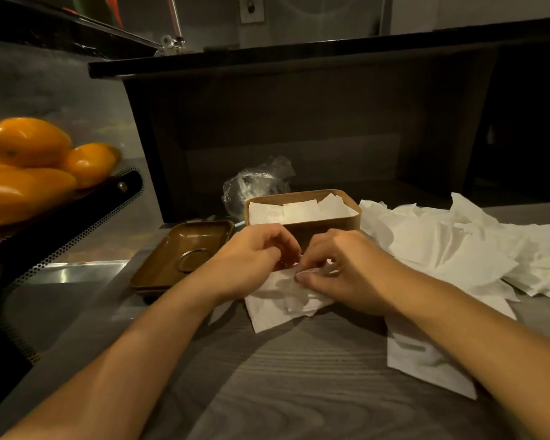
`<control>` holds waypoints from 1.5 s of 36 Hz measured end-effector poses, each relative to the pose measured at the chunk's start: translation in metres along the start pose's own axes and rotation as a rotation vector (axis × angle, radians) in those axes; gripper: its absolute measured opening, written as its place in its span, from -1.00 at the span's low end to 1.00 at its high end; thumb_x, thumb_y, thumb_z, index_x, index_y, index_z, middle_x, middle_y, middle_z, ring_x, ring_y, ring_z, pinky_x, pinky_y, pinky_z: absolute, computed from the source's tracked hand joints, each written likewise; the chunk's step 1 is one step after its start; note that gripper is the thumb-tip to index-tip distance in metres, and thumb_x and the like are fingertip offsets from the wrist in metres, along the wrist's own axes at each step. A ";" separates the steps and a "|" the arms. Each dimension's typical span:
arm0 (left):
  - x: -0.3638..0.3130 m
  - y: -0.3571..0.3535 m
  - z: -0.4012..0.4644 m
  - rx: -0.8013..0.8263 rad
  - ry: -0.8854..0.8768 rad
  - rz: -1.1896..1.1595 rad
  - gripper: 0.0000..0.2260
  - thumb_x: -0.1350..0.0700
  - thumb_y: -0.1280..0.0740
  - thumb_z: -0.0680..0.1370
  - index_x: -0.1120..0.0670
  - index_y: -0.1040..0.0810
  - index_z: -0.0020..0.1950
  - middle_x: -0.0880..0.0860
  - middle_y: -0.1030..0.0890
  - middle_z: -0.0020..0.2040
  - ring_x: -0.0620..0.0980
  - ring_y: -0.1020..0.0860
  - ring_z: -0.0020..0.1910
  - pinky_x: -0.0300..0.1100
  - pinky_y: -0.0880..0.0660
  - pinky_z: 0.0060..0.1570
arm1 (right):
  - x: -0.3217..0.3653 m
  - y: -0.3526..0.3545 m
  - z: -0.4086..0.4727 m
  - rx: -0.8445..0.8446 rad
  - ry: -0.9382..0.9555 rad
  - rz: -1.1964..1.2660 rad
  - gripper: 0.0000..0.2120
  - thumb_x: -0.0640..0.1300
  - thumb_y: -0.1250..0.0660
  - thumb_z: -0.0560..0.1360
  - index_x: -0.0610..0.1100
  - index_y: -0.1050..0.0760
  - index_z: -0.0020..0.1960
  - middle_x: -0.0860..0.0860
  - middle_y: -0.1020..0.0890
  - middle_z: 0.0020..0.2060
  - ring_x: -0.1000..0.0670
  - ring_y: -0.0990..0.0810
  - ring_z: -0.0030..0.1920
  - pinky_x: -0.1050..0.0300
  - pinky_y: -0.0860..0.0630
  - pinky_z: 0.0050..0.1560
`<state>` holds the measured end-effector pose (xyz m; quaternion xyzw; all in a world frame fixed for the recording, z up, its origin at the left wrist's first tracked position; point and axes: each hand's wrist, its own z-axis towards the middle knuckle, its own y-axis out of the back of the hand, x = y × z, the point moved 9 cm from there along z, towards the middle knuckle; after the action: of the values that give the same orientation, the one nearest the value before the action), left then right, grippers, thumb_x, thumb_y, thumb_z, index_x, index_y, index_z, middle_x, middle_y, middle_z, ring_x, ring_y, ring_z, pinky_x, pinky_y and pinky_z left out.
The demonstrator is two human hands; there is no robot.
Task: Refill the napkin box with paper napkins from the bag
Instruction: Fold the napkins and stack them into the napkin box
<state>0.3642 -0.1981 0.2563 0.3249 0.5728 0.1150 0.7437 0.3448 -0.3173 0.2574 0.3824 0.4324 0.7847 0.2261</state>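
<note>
Open brown napkin box (302, 222) holds folded white napkins (300, 210).

Napkin box (302, 222) behind hands; lid (185, 255) left; loose napkins (458, 249) right; bag (254, 182) behind box.

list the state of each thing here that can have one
box: open, partly filled with napkins
lid: off, lying upturned left of box
bag: crumpled behind box
napkin: being folded, both hands on it
pile: loose, messy
left hand: pinching napkin
right hand: pinching napkin
</note>
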 end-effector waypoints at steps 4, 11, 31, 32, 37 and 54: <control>-0.005 -0.006 -0.002 0.088 -0.023 0.075 -0.79 0.09 -0.24 0.65 -0.07 -0.68 0.06 -0.09 -0.66 0.00 -0.16 -0.60 0.04 -0.05 -0.56 0.18 | -0.007 0.010 -0.004 0.000 -0.052 0.041 -0.87 0.02 -0.36 0.59 0.14 -0.66 0.10 0.26 -0.58 -0.04 0.17 -0.56 0.02 0.21 -0.58 0.04; -0.009 -0.016 -0.005 0.186 -0.065 0.252 -0.78 -0.07 -0.42 0.53 -0.15 -0.61 0.18 -0.15 -0.63 0.02 -0.23 -0.58 0.02 -0.08 -0.58 0.14 | -0.009 0.015 -0.003 -0.012 -0.064 0.031 -0.86 0.00 -0.36 0.60 0.27 -0.54 0.05 0.29 -0.56 -0.06 0.20 -0.54 0.01 0.40 -0.40 -0.09; -0.003 -0.011 -0.002 0.165 -0.080 0.350 -0.76 -0.05 -0.41 0.57 -0.20 -0.64 0.24 -0.24 -0.62 0.21 -0.24 -0.54 0.19 -0.07 -0.54 0.25 | -0.031 0.003 -0.008 0.106 -0.178 0.073 -0.85 0.13 -0.31 0.60 0.21 -0.60 0.13 0.24 -0.59 0.06 0.14 -0.57 0.02 0.32 -0.49 -0.09; -0.003 -0.012 -0.002 0.161 -0.085 0.361 -0.75 -0.04 -0.42 0.57 -0.20 -0.64 0.24 -0.24 -0.61 0.21 -0.23 -0.54 0.20 -0.06 -0.54 0.26 | -0.031 0.004 -0.009 0.107 -0.180 0.079 -0.87 0.14 -0.31 0.60 0.23 -0.60 0.10 0.24 -0.59 0.06 0.14 -0.57 0.02 0.32 -0.50 -0.09; -0.007 -0.013 -0.002 0.107 -0.118 0.436 -0.79 -0.04 -0.41 0.56 -0.18 -0.67 0.18 -0.20 -0.66 0.07 -0.21 -0.59 0.06 -0.06 -0.61 0.12 | -0.029 0.004 -0.011 0.112 -0.184 0.133 -0.83 0.24 -0.41 0.49 0.23 -0.61 0.03 0.28 -0.59 0.01 0.15 -0.58 0.01 0.31 -0.52 -0.09; -0.041 0.015 -0.012 -0.236 -0.341 0.322 -0.86 0.10 -0.34 0.61 -0.04 -0.70 -0.02 -0.16 -0.63 -0.20 -0.19 -0.58 -0.13 -0.29 -0.53 -0.23 | -0.016 0.042 -0.012 -0.151 -0.136 0.285 -0.58 0.29 -0.48 0.28 0.18 -0.58 0.08 0.21 -0.59 -0.01 0.10 -0.61 0.01 0.21 -0.65 -0.07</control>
<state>0.3431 -0.2047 0.2958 0.3378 0.3628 0.2416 0.8342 0.3437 -0.3558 0.2825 0.4739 0.2974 0.8113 0.1694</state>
